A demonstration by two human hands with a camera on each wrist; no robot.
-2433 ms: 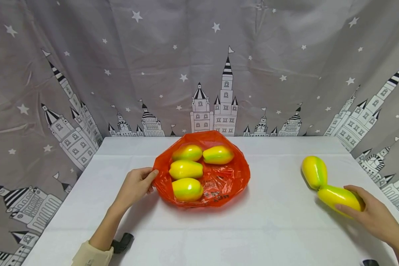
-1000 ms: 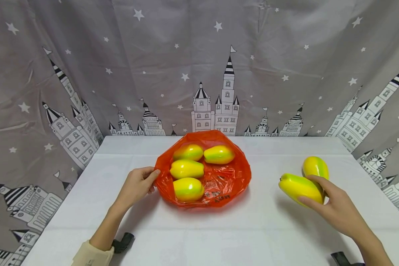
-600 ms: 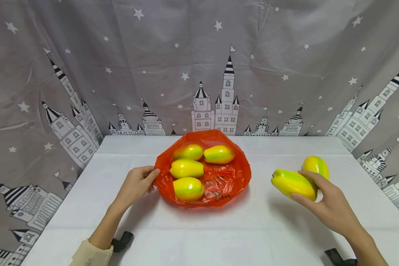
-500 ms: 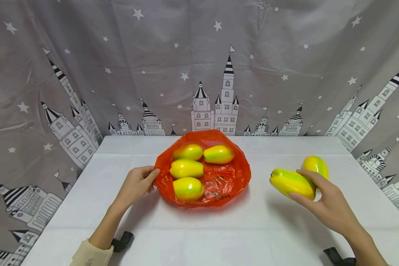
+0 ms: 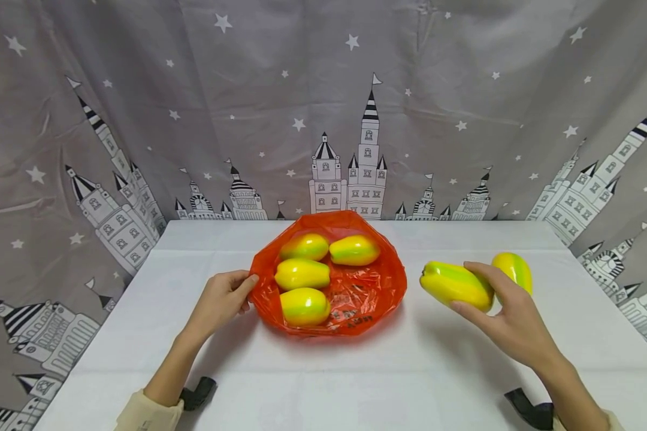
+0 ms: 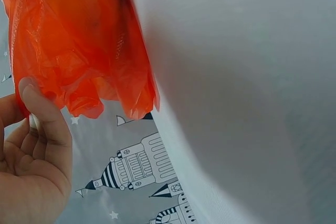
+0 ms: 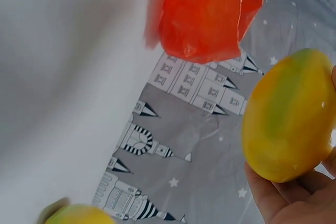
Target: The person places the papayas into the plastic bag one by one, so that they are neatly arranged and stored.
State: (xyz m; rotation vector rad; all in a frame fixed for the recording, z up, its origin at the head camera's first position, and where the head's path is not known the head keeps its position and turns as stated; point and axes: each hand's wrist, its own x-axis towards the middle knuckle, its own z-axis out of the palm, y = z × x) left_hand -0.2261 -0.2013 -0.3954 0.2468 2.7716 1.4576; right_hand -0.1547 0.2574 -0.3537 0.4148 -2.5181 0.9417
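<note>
A red plastic bag (image 5: 363, 293) lies on the white table with its mouth spread, and several glossy yellow-green papayas (image 5: 302, 274) rest inside on its left and back. My left hand (image 5: 223, 302) pinches the bag's left rim between thumb and fingers; the left wrist view shows the thumb (image 6: 39, 100) on the film. Right of the bag, my right hand (image 5: 512, 314) grips one papaya (image 5: 455, 284) above the table, its stem end toward the bag. Another papaya (image 5: 513, 270) lies on the table behind that hand, partly hidden by it.
The white-covered table (image 5: 323, 389) runs back to a grey curtain (image 5: 248, 108) printed with castles and stars. Black wrist mounts, left (image 5: 198, 393) and right (image 5: 528, 410), sit low beside the forearms.
My right hand has taken the nearer papaya off the table at the right and carried it left toward the bag. My left hand keeps its hold on the rim.
</note>
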